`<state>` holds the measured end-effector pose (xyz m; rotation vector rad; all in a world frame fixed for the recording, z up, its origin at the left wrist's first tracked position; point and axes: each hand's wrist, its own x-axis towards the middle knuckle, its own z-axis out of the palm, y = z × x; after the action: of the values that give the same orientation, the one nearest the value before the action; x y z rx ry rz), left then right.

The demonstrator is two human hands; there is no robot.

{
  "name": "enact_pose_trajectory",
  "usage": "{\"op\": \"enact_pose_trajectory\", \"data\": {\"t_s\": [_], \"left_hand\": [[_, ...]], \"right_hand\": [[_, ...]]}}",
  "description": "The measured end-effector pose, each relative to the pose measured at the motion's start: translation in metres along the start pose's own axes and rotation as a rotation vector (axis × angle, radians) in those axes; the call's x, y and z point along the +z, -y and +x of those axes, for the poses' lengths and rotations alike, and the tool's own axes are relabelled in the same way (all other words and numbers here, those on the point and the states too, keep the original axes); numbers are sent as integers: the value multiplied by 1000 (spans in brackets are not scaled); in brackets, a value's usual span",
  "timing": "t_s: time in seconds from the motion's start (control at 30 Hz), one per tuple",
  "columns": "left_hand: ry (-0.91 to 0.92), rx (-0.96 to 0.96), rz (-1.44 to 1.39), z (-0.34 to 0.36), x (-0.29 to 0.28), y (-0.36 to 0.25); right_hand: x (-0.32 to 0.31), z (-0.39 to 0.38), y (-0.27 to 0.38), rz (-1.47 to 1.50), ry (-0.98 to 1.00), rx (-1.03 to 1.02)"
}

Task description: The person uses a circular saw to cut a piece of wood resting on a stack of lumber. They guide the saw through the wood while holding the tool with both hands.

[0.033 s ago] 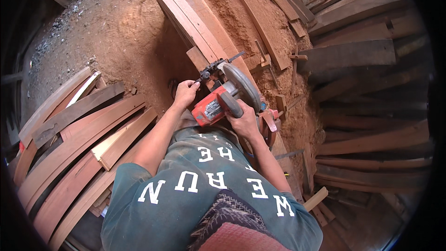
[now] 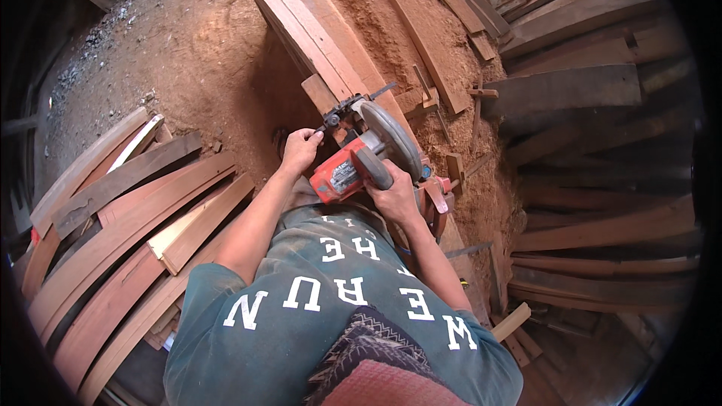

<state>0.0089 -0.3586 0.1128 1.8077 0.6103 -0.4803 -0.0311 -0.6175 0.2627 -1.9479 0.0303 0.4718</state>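
Hardly anything differs from the earlier frame: the saw [image 2: 342, 175], both hands and the wood around them lie in the same places, and any shift is too small to make out.

The red and grey saw is in front of the person's waist, at the near end of the long boards [image 2: 304, 30]. The right hand [image 2: 395, 194] is still wrapped around its dark handle [image 2: 374, 168], as it was before. The left hand [image 2: 301, 152] also keeps its place, its thumb and fingertips closed on a small dark fitting [image 2: 331, 120] at the saw's front; the exact grip is partly hidden. The round guard [image 2: 391, 135] covers the blade, so whether it turns cannot be told. A short wood block [image 2: 320, 95] sits just beside the boards, unchanged.

Sawdust [image 2: 350, 7] spreads beyond the boards, while the plank pile [image 2: 135, 233] to the left and the darker planks [image 2: 564, 89] to the right look the same as earlier.
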Motion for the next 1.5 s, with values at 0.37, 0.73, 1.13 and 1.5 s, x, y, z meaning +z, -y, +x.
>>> {"op": "enact_pose_trajectory", "data": {"t_s": [0.37, 0.73, 1.13, 1.5], "left_hand": [[-115, 13, -71, 11, -5, -11], [-147, 26, -127, 45, -27, -12], [-140, -12, -116, 77, -59, -37], [-118, -25, -164, 110, -87, -41]], "right_hand": [[10, 23, -8, 73, 45, -83], [18, 59, 16, 78, 86, -114], [36, 102, 33, 90, 80, -109], [55, 137, 45, 103, 42, -145]]}}
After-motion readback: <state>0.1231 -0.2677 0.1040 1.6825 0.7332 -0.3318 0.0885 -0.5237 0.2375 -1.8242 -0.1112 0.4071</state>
